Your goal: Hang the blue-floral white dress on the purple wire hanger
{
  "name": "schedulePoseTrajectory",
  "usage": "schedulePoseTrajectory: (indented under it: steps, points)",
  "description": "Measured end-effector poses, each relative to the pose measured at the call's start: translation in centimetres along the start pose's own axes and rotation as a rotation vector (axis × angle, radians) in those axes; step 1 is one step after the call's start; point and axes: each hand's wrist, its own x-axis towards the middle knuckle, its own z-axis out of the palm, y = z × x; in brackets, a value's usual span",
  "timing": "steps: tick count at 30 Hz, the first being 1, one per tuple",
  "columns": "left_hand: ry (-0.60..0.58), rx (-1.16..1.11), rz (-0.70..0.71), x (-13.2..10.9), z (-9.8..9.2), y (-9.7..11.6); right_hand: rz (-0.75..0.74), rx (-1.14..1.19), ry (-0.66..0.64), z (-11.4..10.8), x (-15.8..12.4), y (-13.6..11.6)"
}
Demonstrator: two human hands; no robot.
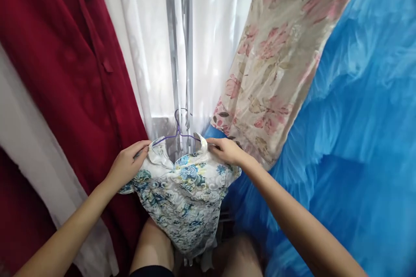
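A white short-sleeved blouse (pixel 188 199) with a blue, green and yellow floral print hangs between my hands, above my legs. The purple hanger (pixel 178 130) runs through its neck, its hook pointing up and away from me. At the left shoulder, my left hand (pixel 128 162) pinches the fabric near the collar. My right hand (pixel 225 149) grips the opposite shoulder beside the raised collar edge. The fingertips of both hands are partly hidden by cloth. The blouse's lower hem drops between my knees.
Dark red cloth (pixel 65 52) and white cloth hang on the left. Sheer white curtains (pixel 146 30) with grey strips are straight ahead. A beige fabric with pink flowers (pixel 269 60) hangs at the right, next to a ruffled blue tulle dress (pixel 357 138).
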Motion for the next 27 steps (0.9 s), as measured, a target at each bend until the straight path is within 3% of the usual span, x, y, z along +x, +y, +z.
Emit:
schedulePoseTrajectory:
  steps: [3, 6, 11, 15, 18, 21, 23, 25, 27]
  points:
    - [0.055, 0.069, -0.045, -0.8, 0.1, 1.6, -0.066, -0.099, 0.092, 0.8, -0.4, 0.8]
    - [0.113, 0.109, -0.102, -1.7, -0.1, 2.3, 0.023, -0.042, 0.224, 1.4, -2.4, 2.8]
    - [0.200, 0.020, -0.147, -2.7, -0.9, 2.8, 0.195, 0.498, 0.517, 2.7, -5.3, 5.8]
    - [0.203, 0.003, -0.119, -2.0, -1.7, 3.1, 0.249, 0.695, 0.775, 2.9, -3.4, 4.7]
    - [0.185, 0.048, -0.136, -1.2, -2.7, 2.7, 0.222, 0.689, 0.816, 2.0, -0.6, 1.7]
    - [0.180, 0.139, -0.177, -1.5, -3.2, 1.3, 0.160, 0.658, 0.799, 1.7, -0.1, -3.0]
    - [0.233, 0.108, -0.198, -2.6, -2.8, 0.2, 0.056, 0.570, 0.709, 2.7, -2.1, -6.7]
    - [0.366, -0.054, -0.239, -4.2, -1.4, -0.4, -0.088, 0.445, 0.479, 4.2, -5.8, -10.2]
    - [0.494, -0.221, -0.312, -5.7, 0.7, 0.2, -0.284, 0.392, 0.063, 5.8, -10.2, -12.7]
